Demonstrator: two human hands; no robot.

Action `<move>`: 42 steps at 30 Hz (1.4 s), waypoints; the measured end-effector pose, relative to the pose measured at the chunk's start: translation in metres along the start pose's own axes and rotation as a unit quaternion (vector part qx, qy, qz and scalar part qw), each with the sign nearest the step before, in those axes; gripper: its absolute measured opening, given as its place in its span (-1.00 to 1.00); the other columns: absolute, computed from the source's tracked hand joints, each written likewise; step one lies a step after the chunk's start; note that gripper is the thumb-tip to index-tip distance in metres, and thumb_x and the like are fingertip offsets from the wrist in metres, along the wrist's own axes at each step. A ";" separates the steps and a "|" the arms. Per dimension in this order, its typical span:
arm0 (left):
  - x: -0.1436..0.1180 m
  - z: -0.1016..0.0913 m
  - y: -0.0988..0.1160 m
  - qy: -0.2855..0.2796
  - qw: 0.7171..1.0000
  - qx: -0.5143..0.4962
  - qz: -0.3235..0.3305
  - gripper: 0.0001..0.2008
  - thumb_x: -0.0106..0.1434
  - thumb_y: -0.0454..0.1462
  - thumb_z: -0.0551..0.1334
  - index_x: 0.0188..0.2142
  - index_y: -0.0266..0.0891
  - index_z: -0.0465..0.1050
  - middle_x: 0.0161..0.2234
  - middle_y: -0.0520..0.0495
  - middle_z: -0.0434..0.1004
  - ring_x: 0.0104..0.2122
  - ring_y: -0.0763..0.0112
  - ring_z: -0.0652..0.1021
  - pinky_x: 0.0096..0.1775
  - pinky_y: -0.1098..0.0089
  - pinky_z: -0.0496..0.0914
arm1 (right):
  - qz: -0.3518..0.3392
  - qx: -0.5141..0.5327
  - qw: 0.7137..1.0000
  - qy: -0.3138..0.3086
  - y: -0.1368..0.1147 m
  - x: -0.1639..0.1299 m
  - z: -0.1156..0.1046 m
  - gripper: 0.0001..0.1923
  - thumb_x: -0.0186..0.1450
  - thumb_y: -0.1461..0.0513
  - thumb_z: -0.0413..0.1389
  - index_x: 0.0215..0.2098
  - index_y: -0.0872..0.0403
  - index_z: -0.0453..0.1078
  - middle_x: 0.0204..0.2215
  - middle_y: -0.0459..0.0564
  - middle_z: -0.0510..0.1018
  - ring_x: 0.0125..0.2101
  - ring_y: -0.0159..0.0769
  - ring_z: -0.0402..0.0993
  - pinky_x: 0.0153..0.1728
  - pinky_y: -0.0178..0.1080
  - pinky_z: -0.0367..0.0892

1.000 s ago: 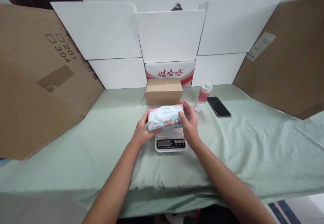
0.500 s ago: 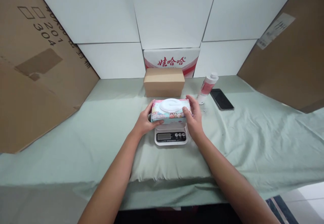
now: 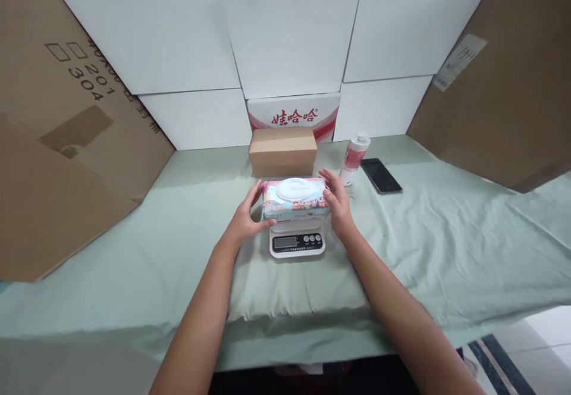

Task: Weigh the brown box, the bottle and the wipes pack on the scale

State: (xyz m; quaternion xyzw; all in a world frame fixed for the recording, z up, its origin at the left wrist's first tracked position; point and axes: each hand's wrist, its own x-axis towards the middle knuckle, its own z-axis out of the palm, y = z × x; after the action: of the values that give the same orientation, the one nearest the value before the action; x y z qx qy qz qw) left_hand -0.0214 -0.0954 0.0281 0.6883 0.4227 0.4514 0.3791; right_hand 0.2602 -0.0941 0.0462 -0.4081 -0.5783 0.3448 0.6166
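A soft pink and blue pack of wet wipes with a round white lid (image 3: 294, 198) is laid flat on a small white kitchen scale (image 3: 297, 241), so its dark screen is left clear to be read. The pack is touched at each end by the left hand (image 3: 244, 221) and right hand (image 3: 338, 203); each grip is loose, fingers spread, not clamped. Behind a plain brown cardboard box (image 3: 282, 151), red Chinese letters are seen on a white and red carton (image 3: 293, 115). "201" and "304" are printed on a big brown cardboard sheet (image 3: 66, 127) at the table's (image 3: 446, 246) left side.

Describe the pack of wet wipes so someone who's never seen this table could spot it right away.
On the green-clothed table, find the white kitchen scale near the middle. The wipes pack lies on it between both hands, the only soft pink pack with a white oval lid.
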 end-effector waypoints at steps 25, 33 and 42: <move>-0.001 0.013 0.017 0.037 0.994 -0.098 0.009 0.04 -0.10 -0.04 0.69 0.35 -0.17 0.41 0.37 -0.37 0.44 0.38 -0.25 0.45 0.28 -0.06 0.54 | -0.095 -0.126 0.986 0.060 -0.010 -0.011 0.006 -0.61 0.41 -0.07 0.11 -0.03 0.03 0.48 -0.10 0.11 0.58 -0.11 -0.08 0.53 -0.42 -0.23 0.37; -0.002 0.115 0.082 -0.048 0.992 -0.029 0.116 -0.15 0.12 -0.01 0.57 0.36 -0.04 0.40 0.38 -0.27 0.39 0.38 -0.10 0.44 0.27 0.02 0.55 | -0.122 -0.125 0.973 0.148 -0.039 -0.050 -0.110 -0.56 0.37 -0.10 0.10 -0.05 0.02 0.57 -0.15 0.10 0.65 -0.12 0.01 0.58 -0.09 0.00 0.45; 0.058 0.283 0.079 -0.192 0.961 -0.116 0.163 -0.03 0.09 -0.12 0.60 0.44 -0.05 0.30 0.41 -0.28 0.33 0.43 -0.10 0.36 0.47 -0.08 0.26 | -0.014 -0.225 0.935 0.274 -0.008 -0.075 -0.282 -0.53 0.13 -0.13 0.28 -0.14 -0.05 0.67 -0.14 0.21 0.71 -0.10 0.17 0.60 -0.08 0.13 0.42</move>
State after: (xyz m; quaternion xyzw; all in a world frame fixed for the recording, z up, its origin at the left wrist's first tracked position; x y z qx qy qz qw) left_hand 0.2778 -0.1092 0.0302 0.7726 0.1689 0.4127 0.4518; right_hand 0.5329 -0.1944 0.0214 -0.6069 -0.4548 0.0722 0.6478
